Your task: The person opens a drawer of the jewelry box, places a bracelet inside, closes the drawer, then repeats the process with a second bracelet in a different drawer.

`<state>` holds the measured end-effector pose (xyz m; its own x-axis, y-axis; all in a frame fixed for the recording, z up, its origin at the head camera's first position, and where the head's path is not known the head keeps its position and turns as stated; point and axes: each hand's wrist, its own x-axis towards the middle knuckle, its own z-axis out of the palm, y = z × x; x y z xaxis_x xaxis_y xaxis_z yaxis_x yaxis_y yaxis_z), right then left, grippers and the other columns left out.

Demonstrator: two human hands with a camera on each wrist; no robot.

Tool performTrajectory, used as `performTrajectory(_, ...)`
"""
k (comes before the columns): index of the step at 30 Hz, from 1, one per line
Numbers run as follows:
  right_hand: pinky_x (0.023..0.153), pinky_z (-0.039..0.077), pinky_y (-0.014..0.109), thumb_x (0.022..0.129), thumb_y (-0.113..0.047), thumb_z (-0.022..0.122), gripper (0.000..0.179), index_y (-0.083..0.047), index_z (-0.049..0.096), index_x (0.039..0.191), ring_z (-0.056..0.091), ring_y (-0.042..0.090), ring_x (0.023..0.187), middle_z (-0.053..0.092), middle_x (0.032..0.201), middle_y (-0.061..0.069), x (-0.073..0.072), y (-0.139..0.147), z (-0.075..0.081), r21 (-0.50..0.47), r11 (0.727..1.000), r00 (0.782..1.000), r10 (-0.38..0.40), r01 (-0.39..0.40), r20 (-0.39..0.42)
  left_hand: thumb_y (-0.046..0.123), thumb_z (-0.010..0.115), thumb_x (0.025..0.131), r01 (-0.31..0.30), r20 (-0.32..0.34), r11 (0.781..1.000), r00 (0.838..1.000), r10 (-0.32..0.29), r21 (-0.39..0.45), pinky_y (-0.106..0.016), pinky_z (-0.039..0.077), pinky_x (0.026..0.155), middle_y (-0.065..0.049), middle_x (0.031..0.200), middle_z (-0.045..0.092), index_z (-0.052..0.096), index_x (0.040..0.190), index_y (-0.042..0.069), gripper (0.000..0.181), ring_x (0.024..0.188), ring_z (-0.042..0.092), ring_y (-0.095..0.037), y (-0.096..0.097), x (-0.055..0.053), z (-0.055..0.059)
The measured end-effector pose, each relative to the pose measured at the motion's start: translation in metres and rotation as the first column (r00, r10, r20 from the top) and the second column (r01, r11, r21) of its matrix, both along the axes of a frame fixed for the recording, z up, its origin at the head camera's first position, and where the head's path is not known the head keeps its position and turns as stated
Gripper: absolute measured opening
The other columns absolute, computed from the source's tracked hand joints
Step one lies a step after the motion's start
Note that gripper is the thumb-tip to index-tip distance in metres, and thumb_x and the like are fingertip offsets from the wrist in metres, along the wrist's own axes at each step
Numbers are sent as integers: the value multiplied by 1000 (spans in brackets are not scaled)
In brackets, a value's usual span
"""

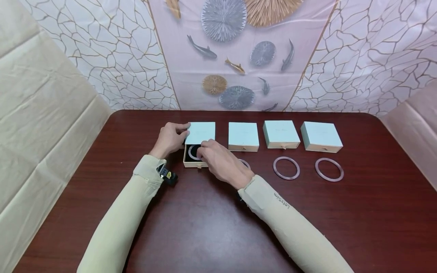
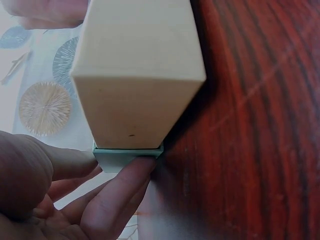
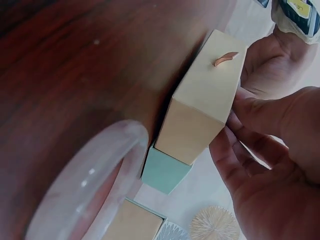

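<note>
My left hand [image 1: 168, 139] holds the left side of a pale mint box sleeve [image 1: 201, 132], thumb and fingers on opposite faces in the left wrist view. Out of this sleeve, towards me, a cream drawer [image 1: 194, 164] with a dark lining is pulled. A pale lilac bangle [image 1: 189, 152] lies over the lining, partly covered by my right hand [image 1: 223, 162], whose curled fingers pinch its right side. The right wrist view shows the drawer's small ribbon tab [image 3: 226, 59] and those fingers over the drawer's edge; the bangle inside is hidden there.
Three closed mint boxes, left [image 1: 243, 133], middle [image 1: 281, 132] and right [image 1: 321, 134], stand in a row to the right. Before them lie a bangle [image 1: 245, 163] half hidden by my right hand, another bangle [image 1: 286, 178] and a far-right bangle [image 1: 329, 179]. Patterned cloth [image 1: 239, 57] hangs behind the table.
</note>
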<state>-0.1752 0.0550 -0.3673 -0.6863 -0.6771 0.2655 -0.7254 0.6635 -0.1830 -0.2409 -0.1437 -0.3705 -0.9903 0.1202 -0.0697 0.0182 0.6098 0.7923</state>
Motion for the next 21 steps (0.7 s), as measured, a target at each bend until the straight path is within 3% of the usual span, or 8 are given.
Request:
performTrajectory(8, 75, 52, 23, 94, 12, 57, 28, -8, 77, 96, 64, 19, 89, 68, 89, 2, -1, -1, -2, 4, 999, 999, -32, 32, -21, 18, 56, 106, 11, -10, 1000, 1000, -11, 6, -27, 57, 63, -19, 122, 69, 58, 145, 17, 39, 73, 70, -30, 0, -1, 0)
performTrajectory(15, 78, 53, 23, 95, 9, 59, 26, -8, 78, 98, 65, 18, 91, 71, 92, 3, -1, -3, -3, 8, 999, 999, -49, 49, -19, 18, 57, 105, 10, -9, 1000, 1000, -10, 2, -27, 58, 63, -14, 143, 62, 59, 144, 17, 39, 71, 69, -24, -1, -1, 0)
performTrajectory(21, 78, 55, 23, 94, 10, 59, 28, -9, 79, 98, 66, 18, 93, 72, 93, 3, 0, -5, -2, 22, 998, 998, -66, 66, -11, 18, 57, 106, 9, -4, 1000, 1000, -9, -2, -26, 58, 63, -14, 144, 61, 59, 145, 17, 39, 73, 71, -25, -2, -1, -2)
